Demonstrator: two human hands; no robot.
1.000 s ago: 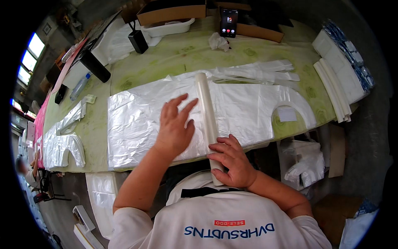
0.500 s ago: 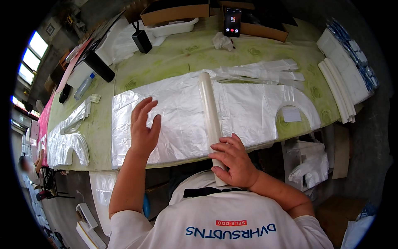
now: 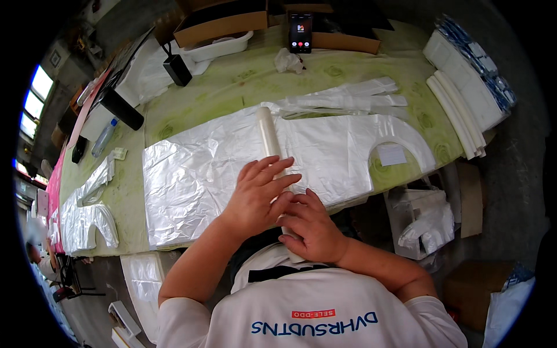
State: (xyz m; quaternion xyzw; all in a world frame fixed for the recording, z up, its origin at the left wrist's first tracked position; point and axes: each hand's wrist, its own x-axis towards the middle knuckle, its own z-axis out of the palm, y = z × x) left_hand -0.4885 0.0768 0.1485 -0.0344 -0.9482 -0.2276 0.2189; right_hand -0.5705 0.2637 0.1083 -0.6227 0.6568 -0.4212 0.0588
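A long translucent white roll (image 3: 267, 130) lies across a flat sheet of thin clear plastic film (image 3: 191, 168) shaped like an apron. Its near end reaches over the table's front edge towards my body. My right hand (image 3: 318, 232) rests around that near part, with thumb and fingers on the roll. Just beyond it, my left hand (image 3: 258, 194) lies over the roll's middle, fingers stretched out and apart. The two hands almost meet and hide much of the roll. A curved cut-out in the film's right end surrounds a small white paper slip (image 3: 391, 155).
Film strips (image 3: 348, 98) lie behind the sheet. More film pieces (image 3: 87, 214) are at the left, near a bottle (image 3: 104, 138) and a black cylinder (image 3: 122, 109). At the back stand a phone (image 3: 300, 35) and cardboard boxes (image 3: 220, 23); white rolls (image 3: 458, 113) lie right.
My left hand has moved right and down from above the film onto the roll, beside my right hand. My right hand stays at the roll's near end. The whole view has shifted slightly.
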